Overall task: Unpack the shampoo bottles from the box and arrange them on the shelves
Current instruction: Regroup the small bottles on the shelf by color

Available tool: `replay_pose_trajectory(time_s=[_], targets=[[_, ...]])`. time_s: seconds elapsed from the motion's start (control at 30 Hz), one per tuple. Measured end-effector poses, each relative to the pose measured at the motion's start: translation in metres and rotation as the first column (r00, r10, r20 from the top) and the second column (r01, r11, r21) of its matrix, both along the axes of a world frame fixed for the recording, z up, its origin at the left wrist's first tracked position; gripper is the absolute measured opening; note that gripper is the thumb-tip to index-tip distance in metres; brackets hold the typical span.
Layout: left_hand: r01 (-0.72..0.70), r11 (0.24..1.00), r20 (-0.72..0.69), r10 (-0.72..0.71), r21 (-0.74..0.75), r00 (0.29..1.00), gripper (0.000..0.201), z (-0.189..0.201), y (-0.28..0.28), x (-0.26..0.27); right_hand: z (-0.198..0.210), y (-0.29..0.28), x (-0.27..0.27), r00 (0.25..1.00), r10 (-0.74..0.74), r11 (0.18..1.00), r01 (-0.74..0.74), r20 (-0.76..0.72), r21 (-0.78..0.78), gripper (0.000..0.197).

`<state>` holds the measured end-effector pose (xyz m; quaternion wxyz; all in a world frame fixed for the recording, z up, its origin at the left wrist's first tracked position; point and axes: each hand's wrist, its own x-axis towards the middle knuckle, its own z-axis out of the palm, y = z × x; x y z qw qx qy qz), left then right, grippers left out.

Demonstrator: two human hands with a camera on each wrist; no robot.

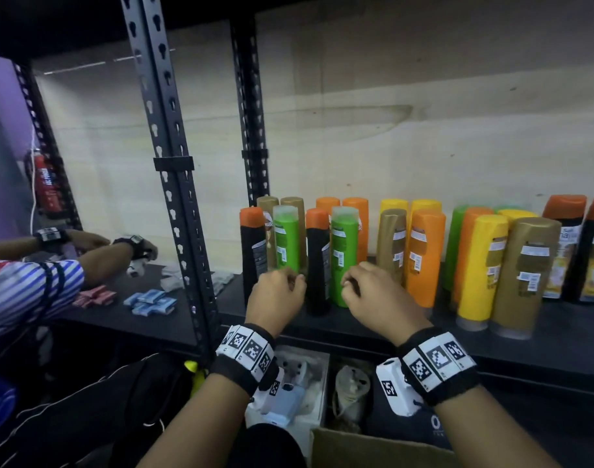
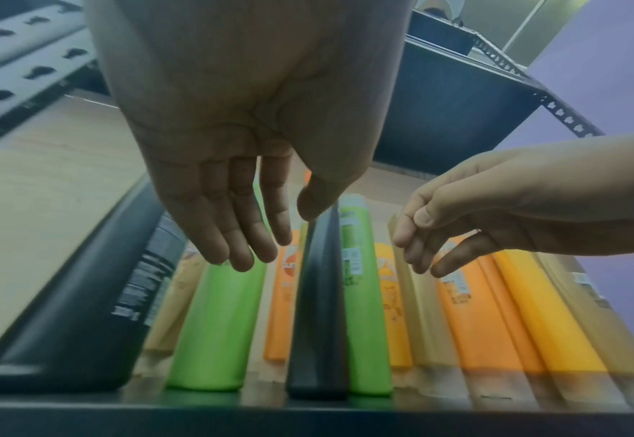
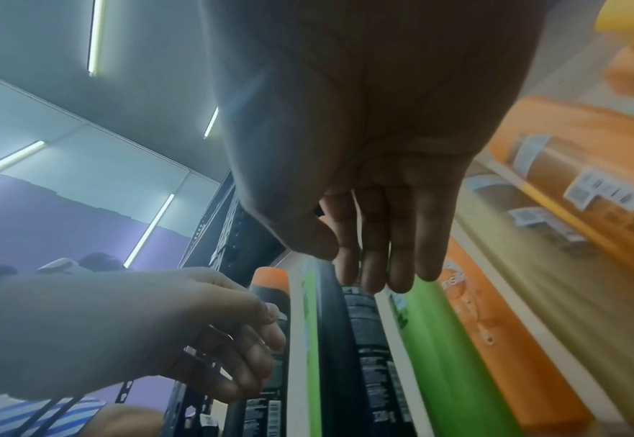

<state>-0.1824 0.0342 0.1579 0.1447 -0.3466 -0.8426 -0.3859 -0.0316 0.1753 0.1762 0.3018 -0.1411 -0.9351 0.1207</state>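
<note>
Left hand (image 1: 277,293), right hand (image 1: 376,293) loose-fingered, holding nothing, just before black bottle (image 1: 317,265) on shelf (image 1: 356,324).

A pale wooden board (image 1: 390,130) backed the black steel rack, its slotted uprights (image 1: 167,163) rising past the dark shelf (image 1: 558,336). A purple wall (image 1: 2,146) stood at left. Strip lights (image 3: 96,35) glowed on the grey ceiling (image 3: 150,59).

red fire extinguisher (image 1: 46,187); blue packets (image 1: 150,301), perhaps soap.
</note>
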Motion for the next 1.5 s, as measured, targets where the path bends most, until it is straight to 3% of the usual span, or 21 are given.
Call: replay_pose_trajectory(time_s=[0.1, 0.23, 0.4, 0.53, 0.63, 0.77, 1.03, 1.23, 1.33, 1.5], targets=[[-0.032, 0.999, 0.028, 0.031, 0.024, 0.999, 0.023, 0.0, -0.015, -0.015, -0.006, -0.005, -0.017, 0.998, 0.019, 0.997, -0.023, -0.065, -0.069, 0.018], [-0.082, 0.994, 0.043, 0.079, 0.067, 0.996, 0.021, 0.001, -0.031, -0.034, -0.016, -0.006, -0.035, 0.988, 0.04, 0.966, -0.076, -0.15, -0.246, 0.048], [-0.207, 0.963, 0.068, 0.198, 0.175, 0.978, 0.029, -0.006, -0.04, -0.054, -0.034, -0.013, -0.054, 0.995, -0.003, 0.93, -0.034, -0.098, -0.367, 0.073], [-0.172, 0.978, 0.15, 0.154, 0.115, 0.977, 0.059, -0.014, -0.036, -0.071, -0.044, -0.018, -0.065, 0.998, -0.011, 0.923, -0.013, -0.06, -0.384, 0.082], [-0.102, 0.989, 0.226, 0.076, 0.105, 0.971, 0.055, -0.022, -0.031, -0.081, -0.048, -0.02, -0.072, 0.997, 0.003, 0.915, -0.032, -0.072, -0.402, 0.088], [-0.073, 0.99, 0.317, 0.03, 0.123, 0.948, 0.053, -0.036, -0.025, -0.085, -0.053, -0.026, -0.08, 0.991, -0.105, 0.927, 0.068, -0.081, -0.37, 0.083], [-0.105, 0.985, 0.211, 0.075, 0.134, 0.975, 0.05, -0.052, -0.032, -0.081, -0.063, -0.024, -0.079, 0.972, -0.204, 0.916, 0.148, -0.115, -0.373, 0.065], [-0.078, 0.99, 0.189, 0.055, 0.116, 0.98, 0.061, -0.048, -0.034, -0.074, -0.069, -0.03, -0.085, 0.978, -0.157, 0.917, 0.093, -0.138, -0.389, 0.082], [-0.043, 0.989, 0.241, 0.008, 0.141, 0.971, 0.066, -0.043, -0.033, -0.076, -0.071, -0.028, -0.085, 0.974, -0.15, 0.91, 0.07, -0.169, -0.408, 0.076], [-0.026, 0.942, 0.424, -0.125, 0.334, 0.897, 0.075, -0.038, -0.021, -0.079, -0.076, -0.025, -0.083, 0.972, -0.127, 0.902, 0.029, -0.2, -0.43, 0.073]])
